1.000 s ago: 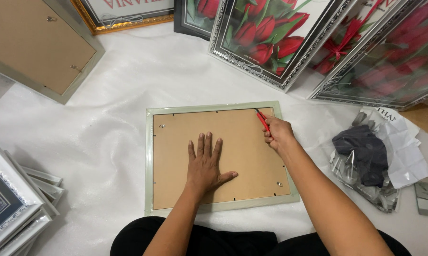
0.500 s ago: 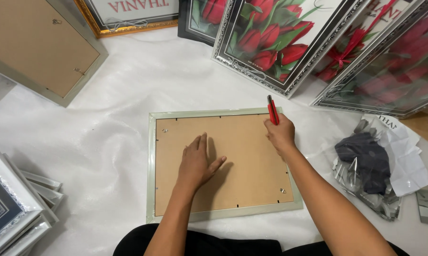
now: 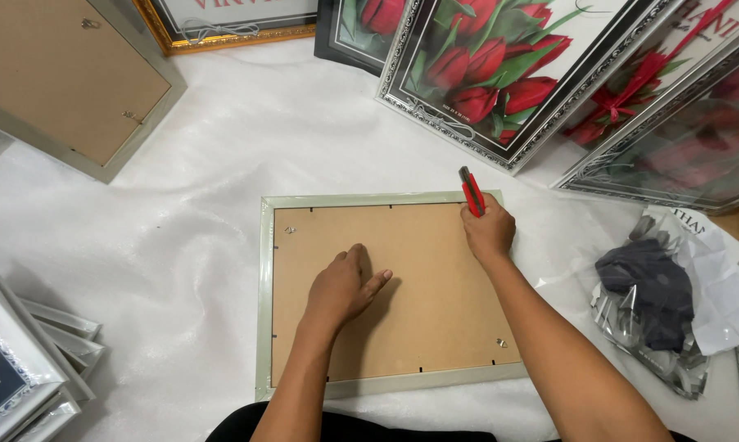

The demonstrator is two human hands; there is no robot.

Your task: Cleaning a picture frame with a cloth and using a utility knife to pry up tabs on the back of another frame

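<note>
Head view: cutter [image 3: 471, 192] blade hidden

A white foam sheet [image 3: 222, 164] covers the floor. Framed tulip pictures [image 3: 500, 74] lean along the far edge, a stack of frames [image 3: 17, 376] lies lower left, and crumpled wrapping [image 3: 672, 303] lies right. Light is even.

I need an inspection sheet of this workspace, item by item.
Surface: white foam sheet, wrinkled.
Job's things: pale green frame face down, brown backing board up; red utility knife at its top right corner.
Clutter: plastic bag with dark contents; stacked white frames.
Hands: left hand flat on the board; right hand grips the knife.
Cables: nothing seen.
Surroundings: framed tulip pictures leaning behind.
</note>
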